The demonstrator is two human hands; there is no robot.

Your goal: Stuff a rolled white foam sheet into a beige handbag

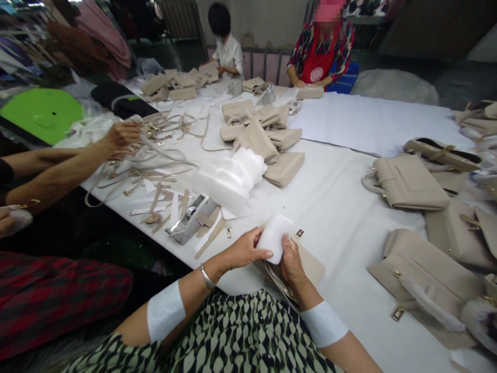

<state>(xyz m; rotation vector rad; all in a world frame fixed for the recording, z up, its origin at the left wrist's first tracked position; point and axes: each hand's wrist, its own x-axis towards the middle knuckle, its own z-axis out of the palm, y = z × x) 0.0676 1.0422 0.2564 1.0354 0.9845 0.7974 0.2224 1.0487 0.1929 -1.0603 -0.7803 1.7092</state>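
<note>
My left hand (243, 251) and my right hand (291, 264) both pinch a white foam sheet (274, 238) near the table's front edge. The foam is folded round part of a beige handbag (310, 267) that lies under my hands, its metal fitting showing at the bottom. My left wrist wears a silver bangle, and both forearms carry white sleeve bands.
A stack of white foam sheets (229, 178) and a tape dispenser (190, 220) lie left of my hands. Beige handbags (407, 181) lie on the white table at right and centre (267, 140). A co-worker's hand (120, 137) handles straps at left. Two people sit at the far end.
</note>
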